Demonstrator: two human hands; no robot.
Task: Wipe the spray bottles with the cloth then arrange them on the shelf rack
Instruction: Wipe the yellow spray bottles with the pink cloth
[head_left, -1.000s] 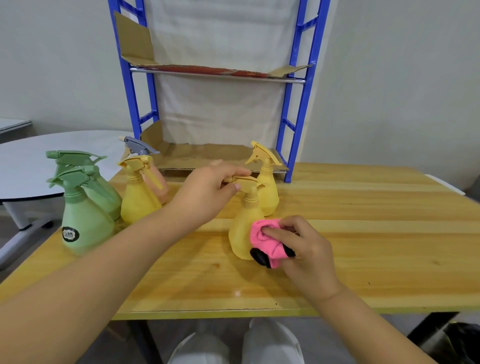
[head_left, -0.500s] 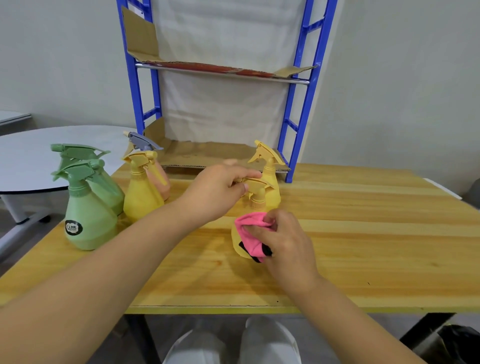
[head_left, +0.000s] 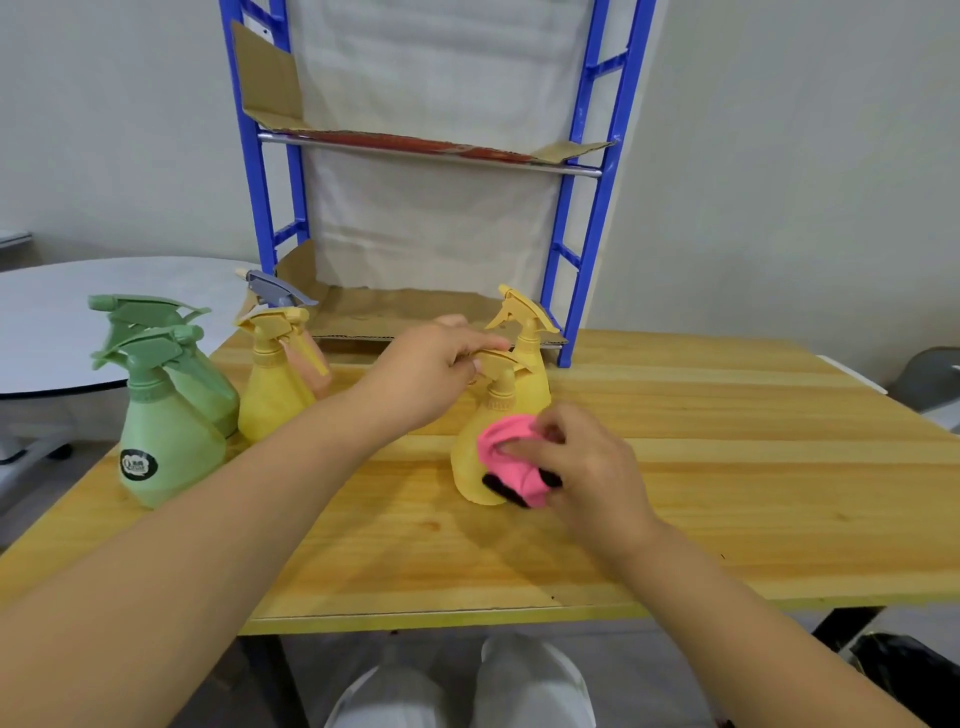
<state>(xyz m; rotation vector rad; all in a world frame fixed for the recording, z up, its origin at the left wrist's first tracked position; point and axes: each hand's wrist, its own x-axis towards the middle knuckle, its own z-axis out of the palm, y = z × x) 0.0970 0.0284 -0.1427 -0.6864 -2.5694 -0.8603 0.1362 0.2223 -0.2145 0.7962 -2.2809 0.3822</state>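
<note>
A yellow spray bottle (head_left: 475, 452) stands on the wooden table (head_left: 727, 493). My left hand (head_left: 426, 374) grips its trigger head from the left. My right hand (head_left: 582, 467) presses a pink cloth (head_left: 506, 457) against the bottle's front, hiding its black label in part. A second yellow bottle (head_left: 530, 358) stands right behind it. Further left are another yellow bottle (head_left: 272, 395), a pink bottle with a grey head (head_left: 278, 293) behind that, and two green bottles (head_left: 161, 441). The blue shelf rack (head_left: 587, 249) stands at the table's back; its cardboard-lined shelves hold no bottles.
A white round table (head_left: 78, 317) sits to the left, just beyond the wooden table's edge. The rack's lower cardboard shelf (head_left: 405, 312) lies at table height. A grey chair (head_left: 930, 379) shows at the far right. My shoes (head_left: 467, 691) are under the front edge.
My right hand has rubbed the pink cloth up the bottle's front and back down toward its lower right side. My left hand has kept hold of the bottle's head.
</note>
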